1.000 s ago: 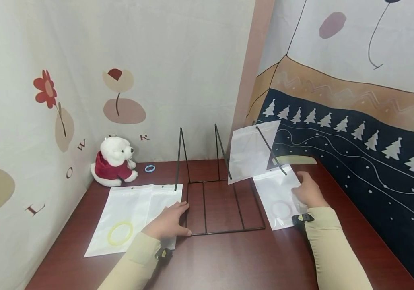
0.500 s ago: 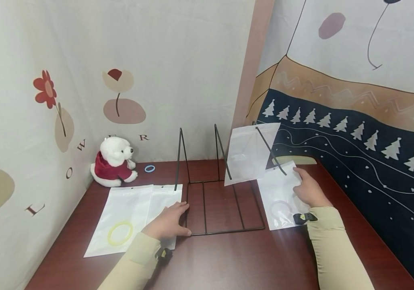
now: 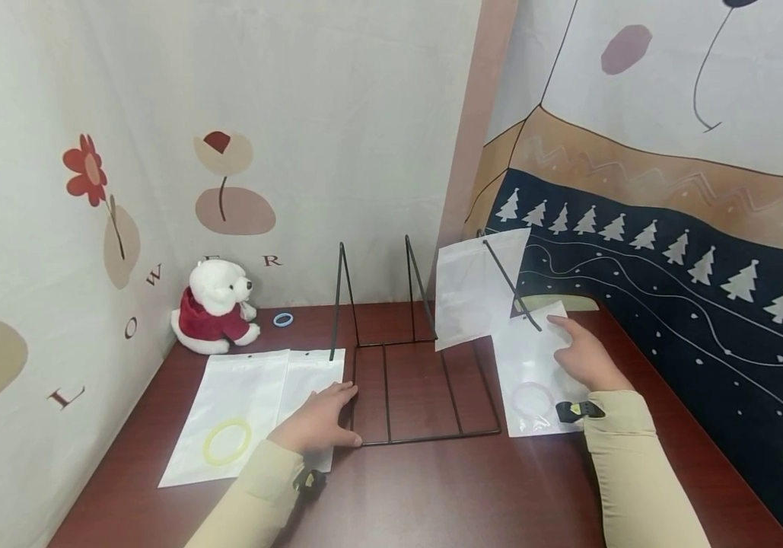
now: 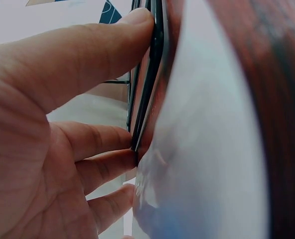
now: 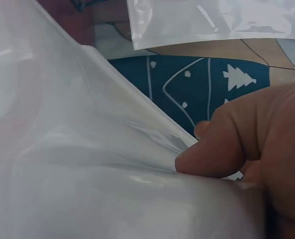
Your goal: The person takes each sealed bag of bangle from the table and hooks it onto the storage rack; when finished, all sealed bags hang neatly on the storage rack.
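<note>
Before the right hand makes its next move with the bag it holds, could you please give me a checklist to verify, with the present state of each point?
1. Rack steadied: ok; the left hand touches the left side of the wire rack.
2. Bag gripped: ok; the right hand pinches the edge of the lower right bag.
3. Bag threaded on the right hook: cannot tell; the tip overlaps its top in the head view.
4. Hanging bag secure: cannot tell; it hangs from that hook.
5. Left bags away from the right hand: ok; they lie on the table.
</note>
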`<state>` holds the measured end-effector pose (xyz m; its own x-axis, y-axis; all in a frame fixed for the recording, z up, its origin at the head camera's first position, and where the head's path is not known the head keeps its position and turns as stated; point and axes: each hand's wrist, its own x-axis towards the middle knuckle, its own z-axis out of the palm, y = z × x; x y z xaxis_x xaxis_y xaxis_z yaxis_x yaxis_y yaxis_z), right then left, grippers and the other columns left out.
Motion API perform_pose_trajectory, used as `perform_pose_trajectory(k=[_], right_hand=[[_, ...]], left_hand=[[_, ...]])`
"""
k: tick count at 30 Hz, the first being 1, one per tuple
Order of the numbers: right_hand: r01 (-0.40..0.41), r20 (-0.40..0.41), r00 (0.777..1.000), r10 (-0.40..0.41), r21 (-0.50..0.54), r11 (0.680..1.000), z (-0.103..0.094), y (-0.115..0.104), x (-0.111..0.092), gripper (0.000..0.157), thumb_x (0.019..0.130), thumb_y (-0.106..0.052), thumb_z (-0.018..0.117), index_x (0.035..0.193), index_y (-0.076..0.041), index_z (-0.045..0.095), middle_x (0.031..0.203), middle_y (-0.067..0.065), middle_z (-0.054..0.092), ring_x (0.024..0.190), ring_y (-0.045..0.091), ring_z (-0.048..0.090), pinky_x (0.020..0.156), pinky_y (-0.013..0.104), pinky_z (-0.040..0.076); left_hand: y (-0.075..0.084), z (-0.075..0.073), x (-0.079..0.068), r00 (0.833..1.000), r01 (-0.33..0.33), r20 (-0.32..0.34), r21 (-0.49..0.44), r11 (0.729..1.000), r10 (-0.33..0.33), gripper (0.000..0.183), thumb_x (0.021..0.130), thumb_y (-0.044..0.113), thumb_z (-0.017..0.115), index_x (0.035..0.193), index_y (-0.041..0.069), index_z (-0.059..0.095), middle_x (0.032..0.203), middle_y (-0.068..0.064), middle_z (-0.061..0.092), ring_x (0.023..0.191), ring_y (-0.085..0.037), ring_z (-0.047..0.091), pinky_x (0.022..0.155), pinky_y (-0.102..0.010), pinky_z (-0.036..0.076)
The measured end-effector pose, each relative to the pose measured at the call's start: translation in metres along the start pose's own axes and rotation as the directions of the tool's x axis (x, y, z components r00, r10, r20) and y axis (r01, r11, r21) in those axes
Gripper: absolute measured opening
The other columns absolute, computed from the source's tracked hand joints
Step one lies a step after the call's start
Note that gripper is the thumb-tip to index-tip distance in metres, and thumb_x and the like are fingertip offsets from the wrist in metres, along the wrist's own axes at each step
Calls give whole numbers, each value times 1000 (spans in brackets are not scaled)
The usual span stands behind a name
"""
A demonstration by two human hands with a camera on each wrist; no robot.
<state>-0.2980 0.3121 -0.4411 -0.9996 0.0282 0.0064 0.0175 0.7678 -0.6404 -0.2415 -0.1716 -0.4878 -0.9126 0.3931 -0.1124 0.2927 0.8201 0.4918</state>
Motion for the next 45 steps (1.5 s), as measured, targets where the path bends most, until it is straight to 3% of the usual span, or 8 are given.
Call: perform_pose_trajectory(k=[3,5,13,20,25,29,36,45], right_hand=[[10,25,1000,-10,24,1000,-3,0,-1,77,88,4,49,163,-10,39,165,33,32,119,47,49,77,46,52],[15,39,999,-16,43,999,-4,-1,-2,77,89,3,48,163,-12,39,166,30,32,119,46,47,74,40,47],[32,31,999,-33,58,998,-6,-4,-3,79,88,3,47,165,-11,36,167,30,30,116,43,49,75,37,46],[53,-5,999,-53,66,996,-8,-5,-4,77,86,5,48,162,-4,39,163,34,36,74,32,47,62,36,44],[58,-12,998,-57,68,996,-9,-3,-4,73,87,4,49,159,-2,43,161,34,39,65,27,45,61,35,45],[62,-17,998,-61,62,996,-10,-3,-5,67,90,2,48,157,-1,47,160,32,42,73,30,48,67,36,47],[69,-49,997,-67,60,996,-10,-4,-7,57,93,0,50,150,1,54,157,30,47,115,41,51,92,50,47],[71,-120,991,-60,93,993,-9,-7,-7,51,93,-2,52,143,3,60,153,31,52,130,46,50,111,67,42]], left_hand=[[1,0,0,1000,4,0,-1,1000,-4,94,78,30,91,153,-7,48,161,-23,46,155,-45,33,126,-69,20],[1,-1,0,1000,6,1,-2,1000,-6,94,78,29,91,153,-7,48,162,-23,46,155,-45,33,126,-69,20],[0,0,0,1000,0,1,-2,1000,0,93,78,30,91,152,-8,49,161,-24,46,155,-45,34,126,-69,20],[0,0,1,1000,-4,0,-2,1000,4,93,78,29,91,152,-8,49,161,-24,46,155,-45,34,125,-69,20],[0,0,1,1000,-3,-1,-2,1000,3,93,78,29,91,152,-8,48,161,-24,46,155,-45,34,125,-69,20],[1,0,0,1000,2,0,-4,1000,-2,93,78,28,91,152,-8,49,161,-24,47,155,-45,35,126,-69,20],[2,-1,0,1000,1,-3,-1,1000,-1,92,78,29,91,151,-8,49,160,-24,47,155,-45,34,125,-69,21],[1,0,0,1000,2,-3,3,1000,-2,93,77,30,91,152,-8,49,160,-24,47,155,-45,34,126,-69,21]])
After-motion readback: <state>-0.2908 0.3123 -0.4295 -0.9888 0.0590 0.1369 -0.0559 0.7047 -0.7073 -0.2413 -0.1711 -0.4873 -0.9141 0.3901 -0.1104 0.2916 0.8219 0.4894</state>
